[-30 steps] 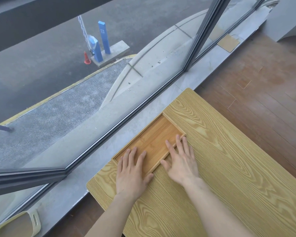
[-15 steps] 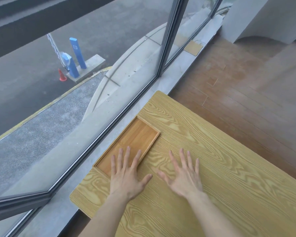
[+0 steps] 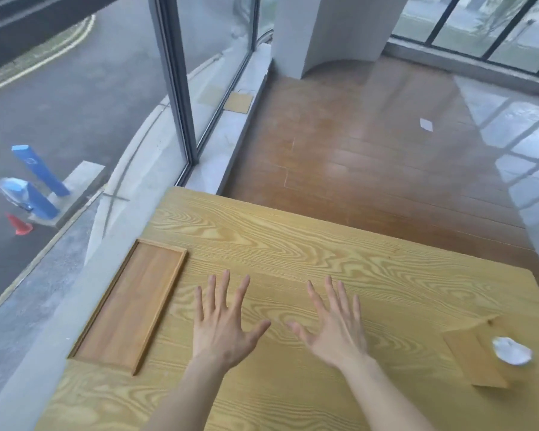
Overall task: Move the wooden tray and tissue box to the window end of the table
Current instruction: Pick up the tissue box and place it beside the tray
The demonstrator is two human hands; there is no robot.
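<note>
The shallow wooden tray (image 3: 131, 306) lies flat at the table's left edge, right beside the window. A wood-grain tissue box (image 3: 479, 353) with a white tissue (image 3: 293, 353) sticking out of its top stands at the right side of the table (image 3: 293, 244). My left hand (image 3: 224, 325) hovers over the tabletop just right of the tray, fingers spread, holding nothing. My right hand (image 3: 333, 328) is beside it, also spread and empty, well left of the tissue box.
A floor-to-ceiling window (image 3: 75, 119) with a dark frame post (image 3: 175, 82) and a grey sill (image 3: 218, 144) runs along the left. Beyond the table's far edge is brown wooden floor (image 3: 371, 150), with a white pillar (image 3: 330, 29) further back.
Both hands came off the tray and shifted right over the bare tabletop. The view swung right, bringing the tissue box into sight. The tray stays by the window.
</note>
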